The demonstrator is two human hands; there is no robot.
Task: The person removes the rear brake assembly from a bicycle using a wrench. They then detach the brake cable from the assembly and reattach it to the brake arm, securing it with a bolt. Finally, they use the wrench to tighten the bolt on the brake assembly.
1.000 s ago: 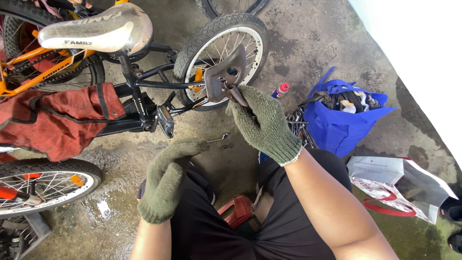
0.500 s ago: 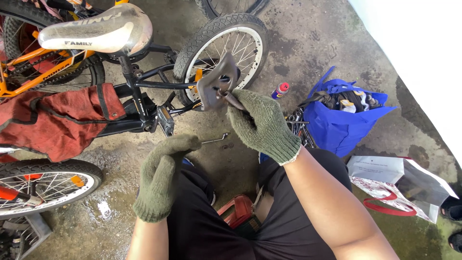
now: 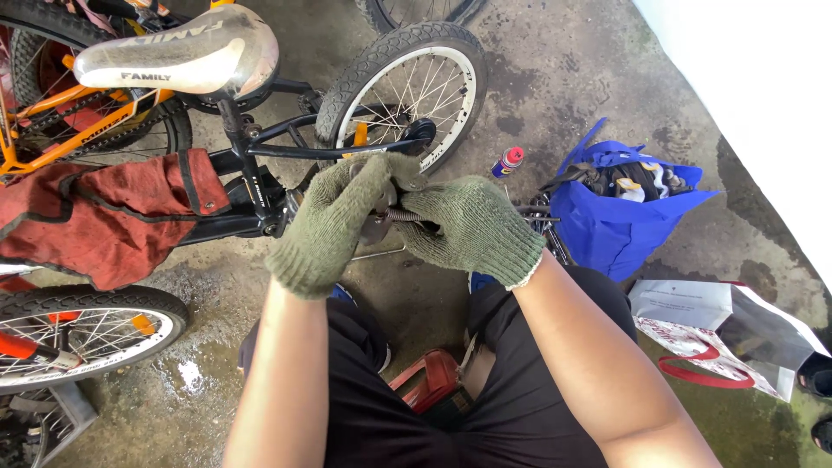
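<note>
Both my hands wear green knit gloves and meet over a dark metal bracket with a threaded bolt (image 3: 400, 215), held in front of me above the floor. My left hand (image 3: 334, 221) wraps over the bracket from the left and hides most of it. My right hand (image 3: 472, 227) grips it from the right, at the bolt end. Just behind them is a small black bicycle with its rear wheel (image 3: 407, 82) and a white saddle (image 3: 178, 54).
A red cloth bag (image 3: 104, 217) hangs on the bicycle frame. An orange bicycle stands at the far left, and another wheel (image 3: 78, 329) lies at the lower left. A blue bag (image 3: 620, 204), a spray can (image 3: 509, 160) and a white paper bag (image 3: 728, 334) sit to the right. A red stool (image 3: 425, 381) is under me.
My left hand rose from my lap and closed on the bracket. My right hand brought the bracket down and nearer to me.
</note>
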